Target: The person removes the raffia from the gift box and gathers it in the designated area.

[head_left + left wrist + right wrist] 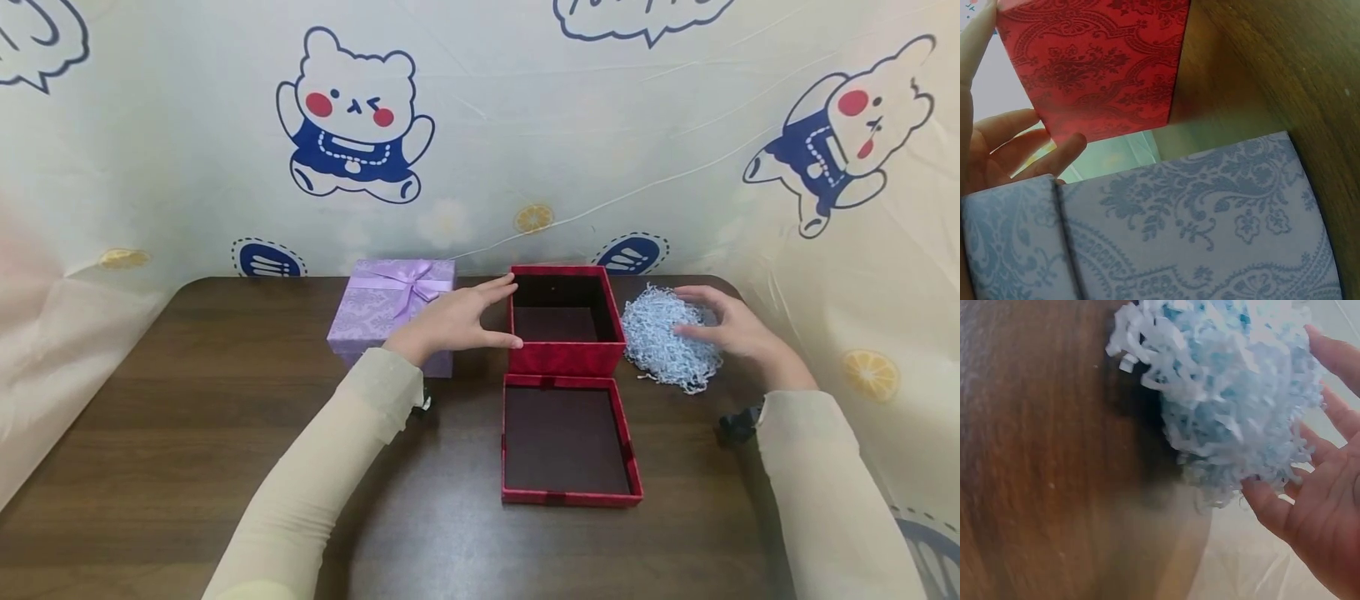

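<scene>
In the head view, my left hand [461,321] is beside the left wall of the open red box [566,359], fingers spread and fairly straight. Its fingertips touch or nearly touch that wall; in the left wrist view they lie along the edge of the patterned red side [1097,69]. On the right, my right hand [738,329] lies at the heap of light blue shredded paper [667,346]. Spread fingers and thumb touch the heap's outer side in the right wrist view, where the shredded paper [1229,394] partly hides the fingertips.
A lilac gift box [360,321] with a ribbon bow stands left of the red box, under my left forearm. In front of the red box lies its red lid [567,442], inside facing up. A patterned cloth [487,108] hangs behind the brown table [225,417].
</scene>
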Tool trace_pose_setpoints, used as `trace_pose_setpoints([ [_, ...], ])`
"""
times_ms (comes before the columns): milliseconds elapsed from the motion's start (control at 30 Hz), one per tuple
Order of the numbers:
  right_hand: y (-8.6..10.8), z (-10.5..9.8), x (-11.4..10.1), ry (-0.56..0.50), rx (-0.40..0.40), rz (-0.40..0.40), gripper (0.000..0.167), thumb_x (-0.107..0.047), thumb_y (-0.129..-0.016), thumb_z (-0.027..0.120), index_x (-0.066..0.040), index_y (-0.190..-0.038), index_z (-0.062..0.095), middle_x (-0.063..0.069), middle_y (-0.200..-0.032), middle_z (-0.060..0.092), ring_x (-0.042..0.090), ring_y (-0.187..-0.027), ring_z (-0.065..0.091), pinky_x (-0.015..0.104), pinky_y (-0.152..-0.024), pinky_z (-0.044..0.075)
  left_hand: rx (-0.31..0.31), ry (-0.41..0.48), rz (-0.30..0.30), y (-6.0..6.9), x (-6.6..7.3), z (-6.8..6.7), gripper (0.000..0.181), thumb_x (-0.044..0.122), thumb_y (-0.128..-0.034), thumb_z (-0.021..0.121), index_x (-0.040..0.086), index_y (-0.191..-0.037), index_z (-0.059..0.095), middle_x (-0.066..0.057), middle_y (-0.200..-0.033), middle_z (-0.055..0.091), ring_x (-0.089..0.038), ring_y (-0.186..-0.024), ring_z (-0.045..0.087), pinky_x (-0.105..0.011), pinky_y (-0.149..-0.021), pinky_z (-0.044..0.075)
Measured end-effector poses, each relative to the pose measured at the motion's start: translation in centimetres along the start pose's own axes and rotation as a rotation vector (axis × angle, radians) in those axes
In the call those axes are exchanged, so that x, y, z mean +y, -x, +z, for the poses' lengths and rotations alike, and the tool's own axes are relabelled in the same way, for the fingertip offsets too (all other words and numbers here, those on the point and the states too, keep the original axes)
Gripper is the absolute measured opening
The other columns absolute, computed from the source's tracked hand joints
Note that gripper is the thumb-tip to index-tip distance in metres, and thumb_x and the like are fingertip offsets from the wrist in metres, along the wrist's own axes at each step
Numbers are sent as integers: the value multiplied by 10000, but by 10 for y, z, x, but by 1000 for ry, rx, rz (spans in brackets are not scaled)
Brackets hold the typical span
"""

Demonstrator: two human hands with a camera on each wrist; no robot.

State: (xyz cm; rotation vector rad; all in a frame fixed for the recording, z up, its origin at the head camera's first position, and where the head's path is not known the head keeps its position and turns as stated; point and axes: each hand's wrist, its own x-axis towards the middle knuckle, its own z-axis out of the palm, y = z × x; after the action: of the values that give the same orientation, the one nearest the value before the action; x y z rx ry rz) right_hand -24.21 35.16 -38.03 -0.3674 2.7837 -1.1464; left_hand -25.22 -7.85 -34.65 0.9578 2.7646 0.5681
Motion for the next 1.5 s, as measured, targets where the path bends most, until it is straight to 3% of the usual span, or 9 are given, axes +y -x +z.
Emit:
trace_pose_setpoints([
  [300, 12, -10, -21, 4, 39, -22, 618, -199, -951, 676, -37, -1479, 398, 280, -1471, 447, 520, -1328, 411, 720, -1014, 367, 30, 36, 37, 0, 0, -4, 934, 595, -817, 715, 191, -1564, 326, -33, -1619, 339, -233, -1489, 345, -438, -1206, 318],
  [500, 12, -9, -43, 65, 46, -59, 591, -185, -954, 668, -37, -1470, 421, 252, -1489, 446, 483, -1321, 447, 690, -1022, 397, 89, 51, 46, 14, -2, -18, 900, 559, -837, 723, 184, -1559, 337, -30, -1596, 382, -227, -1472, 375, -427, -1206, 321],
  [667, 9, -7, -65, 67, 46, -126, 576, -160, -944, 680, -53, -1459, 447, 222, -1487, 464, 460, -1297, 493, 672, -1013, 423, 150, 72, 17, 39, -9, -40, 862, 535, -852, 721, 227, -1559, 337, -10, -1598, 379, -222, -1479, 363, -455, -1205, 318],
  [833, -1, 1, -88, 17, 18, -170, 571, -107, -936, 679, -59, -1458, 453, 218, -1494, 450, 473, -1304, 486, 688, -1024, 407, 173, 90, -88, 73, -22, -61, 848, 567, -845, 708, 313, -1557, 322, 14, -1613, 351, -247, -1496, 328, -545, -1180, 325],
  [1100, -23, 21, -120, 4, -29, -221, 568, -135, -925, 692, -110, -1447, 472, 151, -1497, 455, 402, -1325, 488, 616, -1076, 416, 233, 44, -200, 118, -45, -87, 862, 583, -851, 698, 278, -1562, 319, -38, -1617, 343, -343, -1481, 331, -632, -1150, 310],
  [1300, -42, 41, -151, -10, -95, -288, 545, -177, -952, 671, -119, -1454, 468, 124, -1493, 469, 366, -1326, 495, 600, -1108, 394, 289, 53, -263, 149, -62, -96, 878, 526, -847, 737, 253, -1566, 314, -68, -1618, 336, -389, -1463, 337, -650, -1134, 311],
  [1500, -57, 62, -172, -49, -127, -347, 524, -202, -948, 676, -131, -1433, 491, 111, -1475, 500, 334, -1325, 510, 558, -1132, 391, 323, 76, -315, 169, -82, -93, 867, 454, -848, 765, 284, -1566, 309, -99, -1609, 350, -519, -1329, 431, -678, -1069, 361],
])
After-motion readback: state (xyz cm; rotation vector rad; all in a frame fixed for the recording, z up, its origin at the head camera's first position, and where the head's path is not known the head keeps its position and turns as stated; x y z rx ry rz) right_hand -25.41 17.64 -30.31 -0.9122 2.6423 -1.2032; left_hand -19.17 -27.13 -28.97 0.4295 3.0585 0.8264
